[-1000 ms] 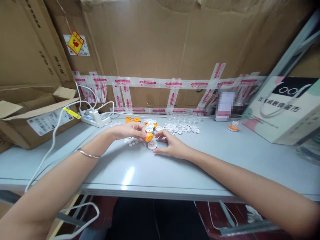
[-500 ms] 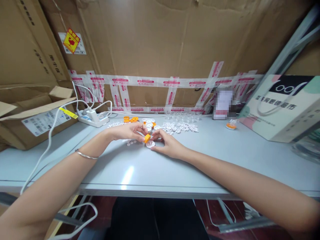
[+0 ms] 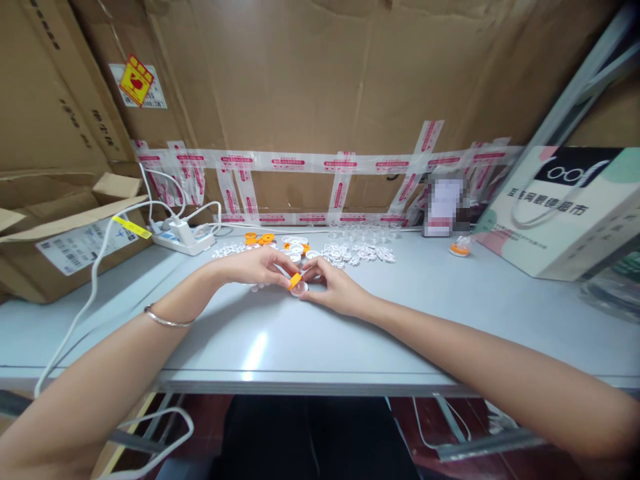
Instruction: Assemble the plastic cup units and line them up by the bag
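Observation:
My left hand (image 3: 267, 267) pinches a small orange plastic ring (image 3: 295, 281) between thumb and fingers, holding it tilted. Just under the ring is a white round plastic base (image 3: 299, 290), partly covered by the ring and fingertips. My right hand (image 3: 327, 285) has its thumb and fingers closed round the side of this white base, and its fingertips come close to the ring. Behind the hands lie white round caps (image 3: 296, 249) and orange rings (image 3: 260, 239). Small white parts (image 3: 345, 255) are spread beyond my right hand.
Clear plastic cups (image 3: 367, 231) stand at the back. An assembled orange-and-white piece (image 3: 460, 248) sits near a phone (image 3: 445, 207), with a paper bag (image 3: 560, 213) to the right. On the left are a power strip (image 3: 185, 239) with white cables and an open cardboard box (image 3: 75, 233).
The orange ring has come down slightly and now covers more of the white base. My two hands are a little closer together.

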`<state>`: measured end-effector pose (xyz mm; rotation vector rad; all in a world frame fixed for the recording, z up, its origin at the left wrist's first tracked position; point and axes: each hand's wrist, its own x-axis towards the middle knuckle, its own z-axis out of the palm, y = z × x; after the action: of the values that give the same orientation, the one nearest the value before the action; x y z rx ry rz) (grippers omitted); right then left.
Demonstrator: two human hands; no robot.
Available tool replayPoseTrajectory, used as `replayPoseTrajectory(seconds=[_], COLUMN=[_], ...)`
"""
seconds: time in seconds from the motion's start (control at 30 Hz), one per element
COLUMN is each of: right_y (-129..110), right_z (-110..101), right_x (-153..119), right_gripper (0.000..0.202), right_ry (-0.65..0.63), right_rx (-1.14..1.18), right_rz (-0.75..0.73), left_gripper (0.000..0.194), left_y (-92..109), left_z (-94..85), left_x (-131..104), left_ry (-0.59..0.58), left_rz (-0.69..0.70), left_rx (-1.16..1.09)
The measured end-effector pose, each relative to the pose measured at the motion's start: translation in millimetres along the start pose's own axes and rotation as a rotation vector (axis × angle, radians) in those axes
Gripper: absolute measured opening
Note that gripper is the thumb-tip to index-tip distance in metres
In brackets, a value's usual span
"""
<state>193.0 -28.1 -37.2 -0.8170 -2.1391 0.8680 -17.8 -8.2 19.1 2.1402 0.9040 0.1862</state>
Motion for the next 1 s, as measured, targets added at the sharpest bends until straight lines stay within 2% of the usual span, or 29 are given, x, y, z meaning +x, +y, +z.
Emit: replayPoseTrajectory(seconds=[0.17, 0.4, 0.6, 0.87, 1.0], right_y=[0, 0, 0, -2, -1], right_z=[0, 0, 0, -1, -1], right_x=[0, 0, -1, -1, -1], right_gripper=[0.04, 0.039, 0.037, 0.04, 0.041], right_ry=[0.002, 0.007, 0.001, 0.006, 0.01], right_rx=[-0.002, 0.011, 0.031, 0.024, 0.017], right_rz=[0.005, 0.003, 0.012, 0.021, 0.016], left_gripper=[0.027, 0.03, 0.033, 0.032, 0.024], left_y=[1, 2, 2, 9, 16], left_z=[0.6, 2.7, 3.6, 8.5, 12.9], left_x=[1, 2, 1, 1, 0], left_ry=[0.034, 0.03, 0.016, 0.043, 0.078], left_rz=[0.009, -0.001, 0.005, 0.075, 0.123], left_rx=[0.054, -0.054, -0.06, 0.059, 0.217])
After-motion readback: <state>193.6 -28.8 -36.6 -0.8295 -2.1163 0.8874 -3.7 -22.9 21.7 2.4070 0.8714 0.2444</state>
